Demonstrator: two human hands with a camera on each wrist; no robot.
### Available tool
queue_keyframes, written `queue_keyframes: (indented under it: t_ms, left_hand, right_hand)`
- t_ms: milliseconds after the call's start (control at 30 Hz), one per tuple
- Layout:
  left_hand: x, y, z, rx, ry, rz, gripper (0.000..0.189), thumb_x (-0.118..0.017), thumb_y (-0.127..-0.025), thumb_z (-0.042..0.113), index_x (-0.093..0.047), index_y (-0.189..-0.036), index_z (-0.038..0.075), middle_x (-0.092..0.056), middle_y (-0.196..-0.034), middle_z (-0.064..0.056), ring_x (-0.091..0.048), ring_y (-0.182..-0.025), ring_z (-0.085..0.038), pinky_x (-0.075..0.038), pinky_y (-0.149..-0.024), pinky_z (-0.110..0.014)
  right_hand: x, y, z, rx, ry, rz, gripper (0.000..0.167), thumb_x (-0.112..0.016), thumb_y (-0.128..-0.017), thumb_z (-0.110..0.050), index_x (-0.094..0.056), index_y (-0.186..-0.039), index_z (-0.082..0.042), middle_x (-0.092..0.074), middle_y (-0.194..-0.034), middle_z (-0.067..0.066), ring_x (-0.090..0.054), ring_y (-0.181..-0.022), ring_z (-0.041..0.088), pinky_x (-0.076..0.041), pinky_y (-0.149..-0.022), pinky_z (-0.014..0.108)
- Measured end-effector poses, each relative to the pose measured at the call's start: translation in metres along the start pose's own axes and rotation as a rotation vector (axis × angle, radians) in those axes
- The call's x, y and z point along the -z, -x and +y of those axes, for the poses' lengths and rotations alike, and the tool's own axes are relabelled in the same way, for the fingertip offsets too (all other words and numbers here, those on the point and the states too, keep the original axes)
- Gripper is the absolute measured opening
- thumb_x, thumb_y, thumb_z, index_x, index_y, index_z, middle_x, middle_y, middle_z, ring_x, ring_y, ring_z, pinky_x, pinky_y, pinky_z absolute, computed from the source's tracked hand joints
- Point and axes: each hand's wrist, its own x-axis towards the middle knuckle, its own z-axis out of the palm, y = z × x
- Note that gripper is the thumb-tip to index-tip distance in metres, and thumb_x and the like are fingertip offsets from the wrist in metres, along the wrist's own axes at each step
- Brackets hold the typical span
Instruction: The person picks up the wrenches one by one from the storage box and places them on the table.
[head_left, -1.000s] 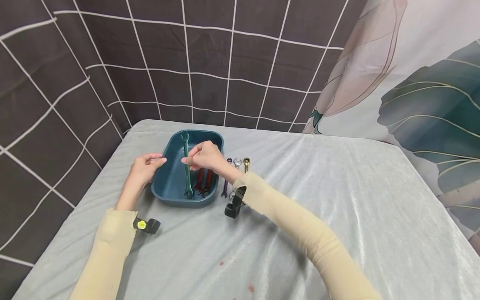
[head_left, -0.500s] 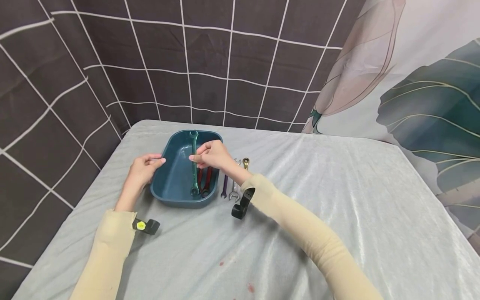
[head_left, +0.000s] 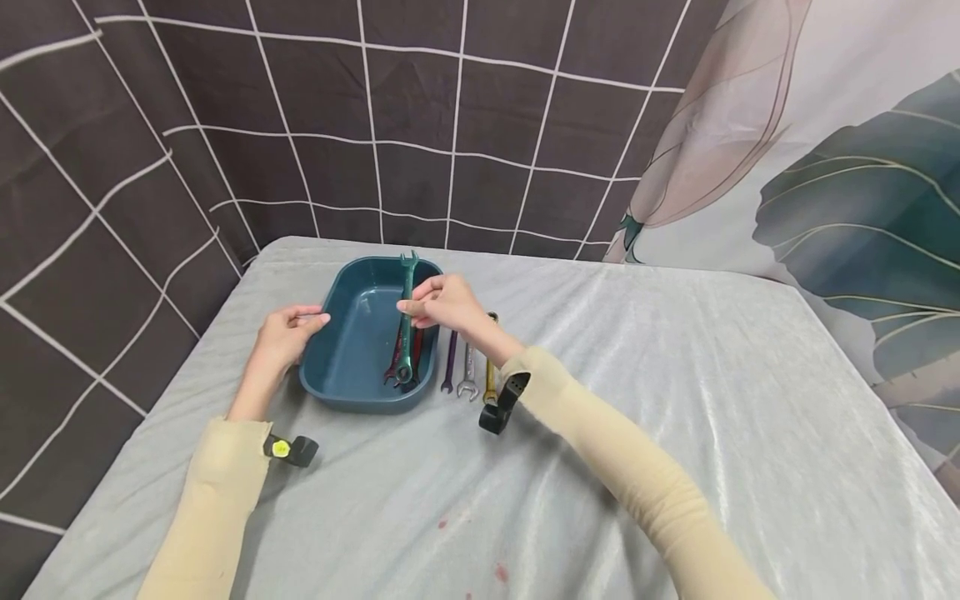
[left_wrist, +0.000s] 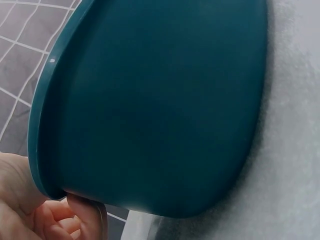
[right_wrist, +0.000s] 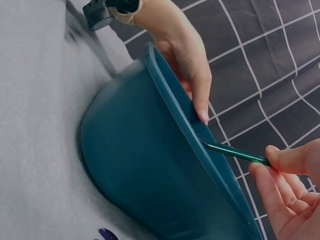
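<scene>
My right hand (head_left: 446, 303) pinches a green wrench (head_left: 406, 342) between thumb and fingers, over the right side of a blue plastic basin (head_left: 360, 407). In the right wrist view, part of the green wrench (right_wrist: 232, 151) shows above the basin's rim, its lower end hidden by the wall. My left hand (head_left: 283, 335) grips the basin's left rim, the thumb on the inner side. Red wrenches (head_left: 392, 367) lie inside the basin, partly covered by the green one.
Right of the basin lie a purple wrench (head_left: 449, 367), a silver wrench (head_left: 468, 375) and a gold wrench (head_left: 491, 379), partly under my right forearm. A grey cloth covers the table (head_left: 637, 367). Dark gridded fabric (head_left: 420, 108) hangs behind.
My right hand has carried the green wrench rightward across the basin, from its middle to above the red wrenches. The left hand stays on the rim.
</scene>
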Motion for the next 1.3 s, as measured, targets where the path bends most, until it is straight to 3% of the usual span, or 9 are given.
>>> queue_keyframes:
  t_ms: [267, 367, 533, 733, 1000, 1300]
  left_hand:
    - [0.001, 0.002, 0.001, -0.014, 0.028, 0.024, 0.049, -0.058, -0.096, 0.032, -0.053, -0.131, -0.002, -0.061, -0.105, -0.014, -0.05, -0.064, -0.004, -0.044, -0.054, -0.023]
    - [0.001, 0.002, 0.001, -0.021, 0.005, 0.009, 0.049, -0.055, -0.097, 0.03, -0.05, -0.134, -0.002, -0.059, -0.109, -0.015, -0.047, -0.063, -0.003, -0.043, -0.054, -0.023]
    - [0.001, 0.001, 0.002, -0.012, -0.014, 0.009, 0.048, -0.054, -0.098, 0.029, -0.05, -0.135, 0.0, -0.056, -0.098, -0.008, -0.044, -0.056, -0.003, -0.041, -0.051, -0.023]
    - [0.001, -0.001, 0.001, -0.009, -0.022, 0.014, 0.046, -0.055, -0.097, 0.028, -0.051, -0.134, 0.001, -0.053, -0.092, -0.005, -0.045, -0.056, -0.003, -0.041, -0.051, -0.023]
    - [0.002, 0.001, 0.002, -0.014, -0.021, 0.014, 0.047, -0.056, -0.097, 0.029, -0.052, -0.134, 0.0, -0.054, -0.09, -0.002, -0.046, -0.058, -0.002, -0.042, -0.052, -0.023]
    - [0.002, 0.0, 0.0, -0.01, -0.014, 0.01, 0.047, -0.057, -0.096, 0.028, -0.052, -0.133, 0.0, -0.052, -0.087, 0.0, -0.047, -0.057, -0.002, -0.042, -0.052, -0.022]
  right_hand:
    - [0.013, 0.0, 0.003, -0.015, -0.013, 0.048, 0.021, -0.076, -0.082, -0.013, -0.06, -0.086, -0.001, -0.066, -0.068, 0.002, -0.063, -0.056, 0.008, -0.057, -0.064, 0.027]
    - [0.016, 0.002, 0.004, -0.016, -0.013, 0.064, 0.02, -0.076, -0.082, -0.013, -0.06, -0.086, -0.001, -0.066, -0.069, 0.002, -0.063, -0.055, 0.008, -0.058, -0.069, 0.032]
    - [0.019, 0.006, 0.005, -0.006, -0.049, 0.102, 0.02, -0.075, -0.083, -0.011, -0.06, -0.09, 0.001, -0.065, -0.068, 0.0, -0.062, -0.055, 0.007, -0.055, -0.08, 0.043]
    - [0.025, 0.011, 0.002, 0.042, -0.083, 0.134, 0.019, -0.075, -0.083, -0.009, -0.059, -0.087, -0.001, -0.064, -0.065, -0.003, -0.063, -0.054, 0.007, -0.055, -0.08, 0.045]
    - [0.036, 0.016, 0.001, 0.094, -0.12, 0.131, 0.016, -0.073, -0.084, -0.008, -0.059, -0.083, -0.001, -0.065, -0.062, -0.005, -0.064, -0.054, 0.009, -0.058, -0.067, 0.032]
    - [0.048, 0.024, 0.008, 0.065, -0.097, 0.133, 0.016, -0.073, -0.084, -0.009, -0.059, -0.081, -0.003, -0.065, -0.06, -0.007, -0.063, -0.052, 0.005, -0.054, -0.058, 0.021]
